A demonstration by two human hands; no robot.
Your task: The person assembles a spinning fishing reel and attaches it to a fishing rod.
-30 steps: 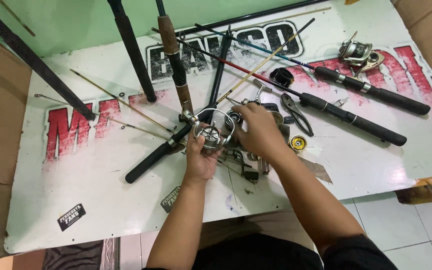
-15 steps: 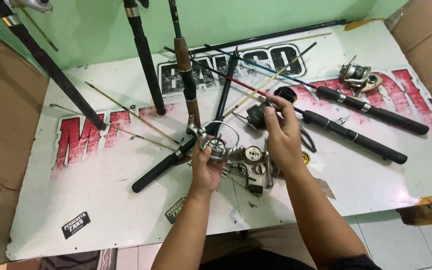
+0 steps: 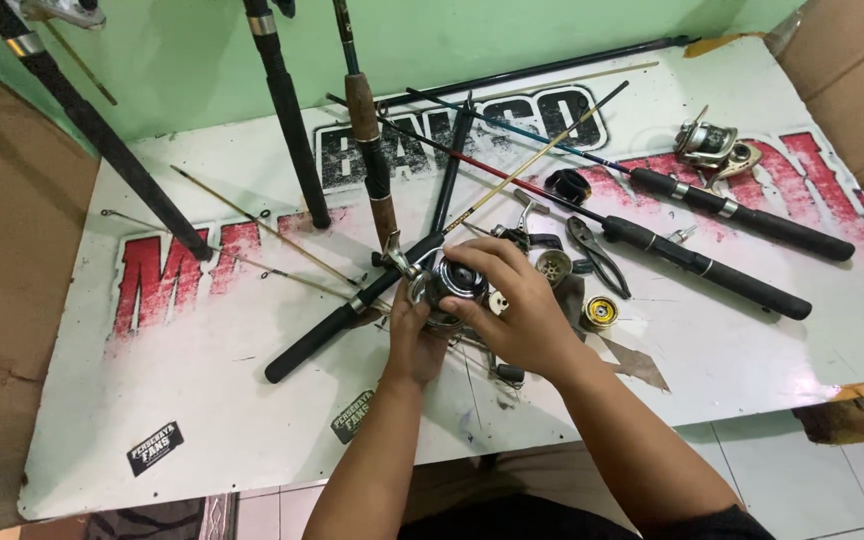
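Both hands at the middle of the counter, just in front of the cluster of loose parts; spinning reel held between them, above the counter and touching the butt end of the black rod handle that runs off to its left.

Left hand cupped under the reel, grip pressed around its body from below; right hand laid over the top, fingers curled and pinching the dark spool.

To do this well, by judgement: keep the lower hand firm so the body stays level; turn or lift the spool squarely, not at a tilt; work low over the counter so nothing small rolls away; keep the bail wire clear of the thin rod tips nearby.

Counted, all relative to the held reel: one more spinning reel far to the upper right; one pair of pliers just right; one gold spool right, near the wrist; one round metal part just right, between reel and pliers; two thick foam-handled rods to the right; three dark rods leaning up against the green wall behind; several thin rod sections crossing behind, exact number hard to tell.
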